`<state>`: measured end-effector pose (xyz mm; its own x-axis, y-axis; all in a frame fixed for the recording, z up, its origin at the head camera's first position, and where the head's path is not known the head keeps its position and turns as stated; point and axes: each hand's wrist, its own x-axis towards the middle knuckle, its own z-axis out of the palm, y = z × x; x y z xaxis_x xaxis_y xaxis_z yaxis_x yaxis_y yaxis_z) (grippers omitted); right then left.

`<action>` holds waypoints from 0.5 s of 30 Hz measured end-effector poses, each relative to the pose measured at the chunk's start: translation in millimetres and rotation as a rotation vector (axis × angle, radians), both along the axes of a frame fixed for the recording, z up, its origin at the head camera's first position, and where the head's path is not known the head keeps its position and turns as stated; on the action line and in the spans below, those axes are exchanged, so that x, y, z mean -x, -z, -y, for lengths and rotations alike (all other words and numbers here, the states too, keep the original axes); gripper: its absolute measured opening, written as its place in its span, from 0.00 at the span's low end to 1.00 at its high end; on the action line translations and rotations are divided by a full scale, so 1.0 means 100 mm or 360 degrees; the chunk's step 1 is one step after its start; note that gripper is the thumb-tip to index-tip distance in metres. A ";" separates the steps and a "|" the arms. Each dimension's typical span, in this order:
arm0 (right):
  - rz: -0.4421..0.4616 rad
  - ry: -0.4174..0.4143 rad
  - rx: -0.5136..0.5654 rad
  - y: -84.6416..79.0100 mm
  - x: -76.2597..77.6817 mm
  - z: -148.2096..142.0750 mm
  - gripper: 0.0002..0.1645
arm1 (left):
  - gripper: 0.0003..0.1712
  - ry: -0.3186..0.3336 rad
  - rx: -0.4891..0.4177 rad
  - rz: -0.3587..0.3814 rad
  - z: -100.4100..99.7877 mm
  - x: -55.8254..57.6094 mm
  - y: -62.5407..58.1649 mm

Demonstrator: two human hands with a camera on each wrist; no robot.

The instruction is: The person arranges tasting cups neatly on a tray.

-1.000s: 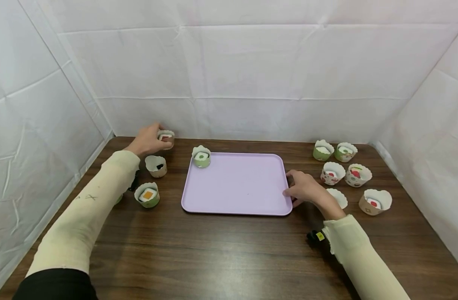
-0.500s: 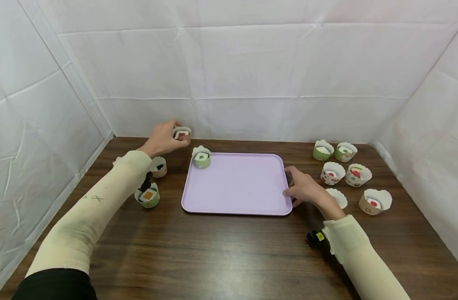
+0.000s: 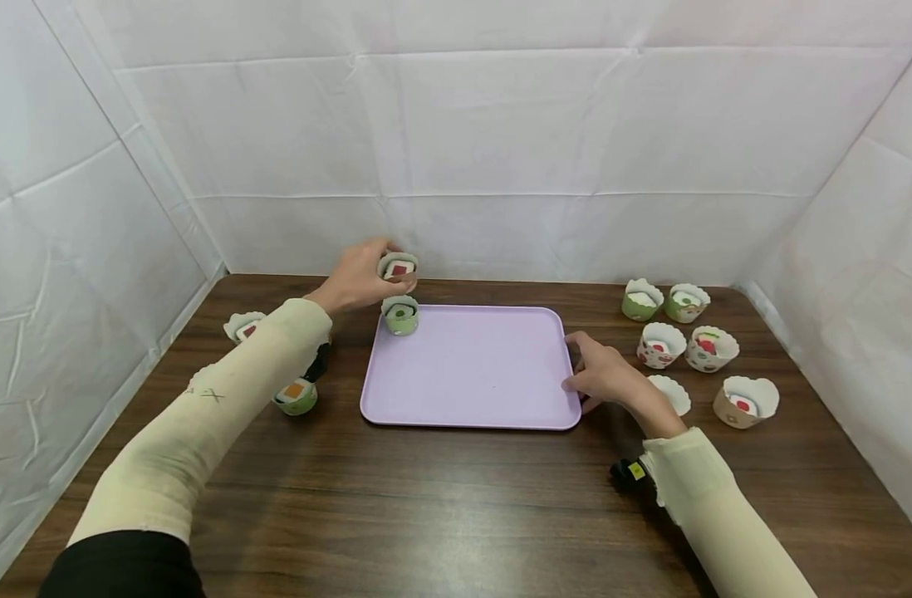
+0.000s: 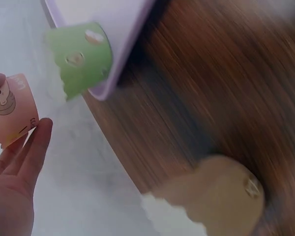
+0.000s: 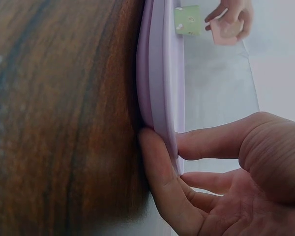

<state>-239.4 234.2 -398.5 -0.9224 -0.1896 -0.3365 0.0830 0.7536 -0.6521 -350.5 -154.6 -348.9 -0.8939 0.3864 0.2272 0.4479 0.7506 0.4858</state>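
Note:
My left hand [image 3: 360, 276] holds a pink paper cupcake cup [image 4: 19, 113] with a white piece with a red square inside it. The cup is up in the air, just behind the tray's back left corner. Right below it in the head view, a green cupcake cup [image 3: 401, 321] stands on that corner of the lilac tray [image 3: 471, 365]. At the tray's right edge, my right hand [image 3: 609, 378] pinches the rim, thumb on the upper side and a finger beneath, as the right wrist view shows.
Several filled paper cups, such as a cream one [image 3: 745, 404] and a green one [image 3: 687, 304], stand right of the tray. On the left, a green cup [image 3: 297, 400] and a white-rimmed cup [image 3: 241, 325] flank my forearm. A tan cup [image 4: 231, 196] shows in the left wrist view.
My left hand has lifted the pink cup from the table's back left and carried it right, to above the green cup. My right hand and the tray stay put.

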 end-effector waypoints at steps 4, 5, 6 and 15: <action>0.0002 0.0001 0.0002 0.00 0.00 0.00 0.48 | 0.37 0.0039 0.0008 0.0036 -0.14 -0.01 -0.02; 0.0003 0.0001 0.0002 0.00 0.00 0.00 0.48 | 0.37 0.0053 0.0008 0.0048 -0.18 -0.01 -0.03; 0.0003 0.0002 0.0003 0.00 0.00 0.00 0.48 | 0.37 0.0066 0.0010 0.0059 -0.21 -0.01 -0.03; 0.0004 0.0005 -0.0010 0.01 0.01 0.03 0.48 | 0.31 0.0166 0.0121 0.0134 -0.39 -0.02 0.01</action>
<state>-240.2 231.6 -399.5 -0.9222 -0.1845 -0.3398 0.0870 0.7574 -0.6472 -348.6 -115.5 -349.4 -0.8626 0.4916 0.1197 0.4856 0.7381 0.4683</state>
